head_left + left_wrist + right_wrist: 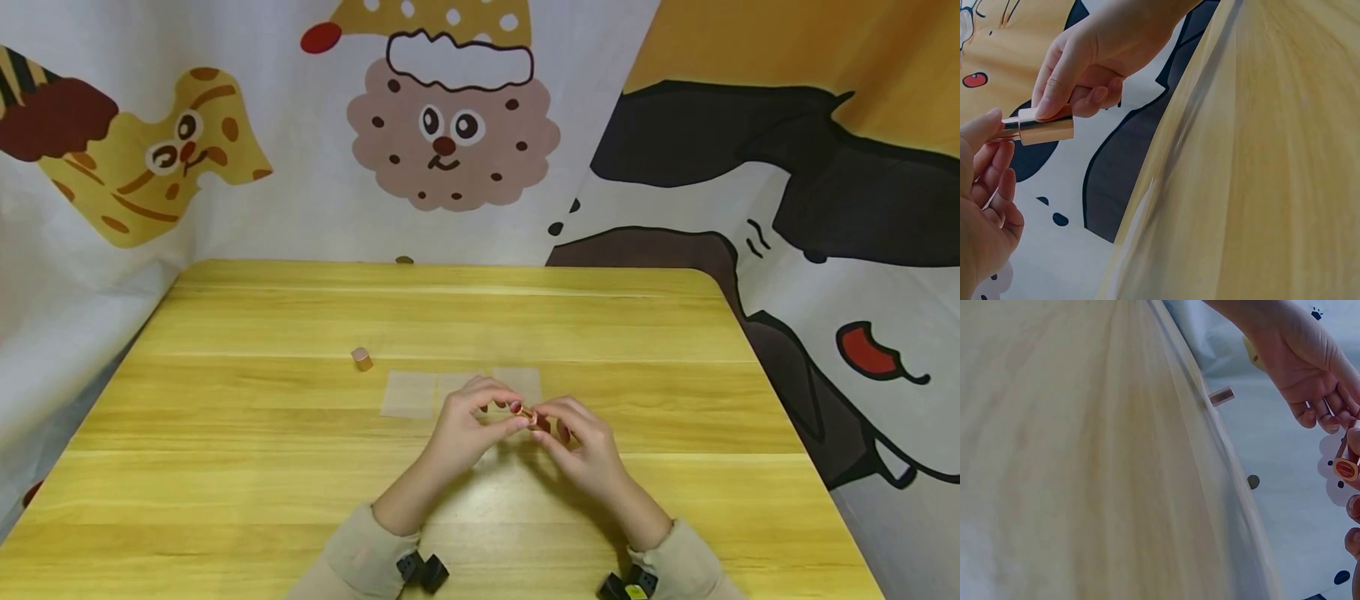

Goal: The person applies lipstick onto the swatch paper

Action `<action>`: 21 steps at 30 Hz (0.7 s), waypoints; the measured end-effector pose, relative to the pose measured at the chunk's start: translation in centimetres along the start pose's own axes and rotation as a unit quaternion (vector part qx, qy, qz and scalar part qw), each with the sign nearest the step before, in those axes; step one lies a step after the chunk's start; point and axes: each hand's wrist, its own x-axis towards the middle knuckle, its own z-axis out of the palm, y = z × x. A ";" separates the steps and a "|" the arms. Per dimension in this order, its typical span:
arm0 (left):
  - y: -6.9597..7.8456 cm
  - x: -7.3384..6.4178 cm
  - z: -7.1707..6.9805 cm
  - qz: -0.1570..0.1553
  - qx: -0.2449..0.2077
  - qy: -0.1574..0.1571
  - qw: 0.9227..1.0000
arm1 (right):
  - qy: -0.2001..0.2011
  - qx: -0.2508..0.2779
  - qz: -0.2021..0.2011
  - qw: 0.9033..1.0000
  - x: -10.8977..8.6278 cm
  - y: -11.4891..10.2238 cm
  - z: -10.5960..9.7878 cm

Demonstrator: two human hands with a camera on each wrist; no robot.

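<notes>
Both hands hold a rose-gold lipstick between them, over the middle of the table. My left hand pinches the narrower metal tube end between thumb and fingers. At the other end, my right hand grips the wider base of the tube. A dark red tip shows beside the left fingertips in the head view. The base end carries a round red label, seen in the right wrist view. The loose lipstick cap stands on the table to the left of the hands.
Several pale translucent squares lie in a row on the wooden table, partly hidden behind my left hand. A printed cartoon cloth hangs behind the table and down its sides.
</notes>
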 end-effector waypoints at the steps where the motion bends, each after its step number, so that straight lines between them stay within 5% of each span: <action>1: 0.0 0.0 0.0 0.002 0.001 0.001 1.000 | 0.001 0.001 -0.001 1.000 0.2 -0.3 0.0; 10: -0.7 -0.1 0.2 0.014 -0.011 0.004 1.000 | -0.002 0.006 0.007 1.000 0.5 -0.8 -0.2; 16: -3.1 -0.3 0.7 0.028 -0.010 0.009 1.000 | -0.008 0.007 0.013 1.000 -1.0 1.1 0.1; 21: -3.7 -0.4 0.7 0.037 -0.010 0.006 0.999 | -0.015 0.010 0.021 1.000 -2.0 2.1 0.2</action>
